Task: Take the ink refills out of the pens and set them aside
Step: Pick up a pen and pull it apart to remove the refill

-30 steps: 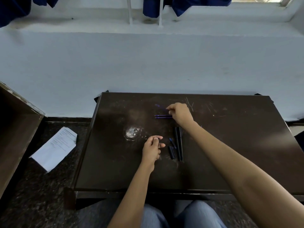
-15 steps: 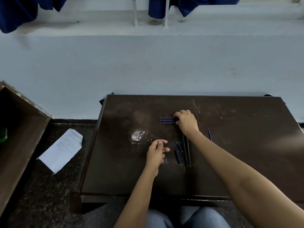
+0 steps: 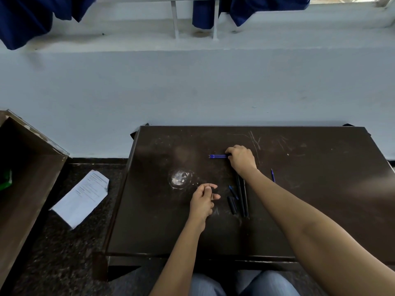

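Fingers [image 3: 230,150] of right hand [image 3: 242,160] pinch blue refills [image 3: 218,156] on table [image 3: 149,221]; left hand's [image 3: 202,202] fingers curled, hold unclear.

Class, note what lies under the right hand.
Blue ink refills stick out from beneath the right hand; their other ends and tips of the pen barrels are covered.

Blue refills [image 3: 218,156] flat, side by side, crosswise; two black pens [image 3: 242,199] parallel nearby; lone refill [image 3: 272,175] apart.
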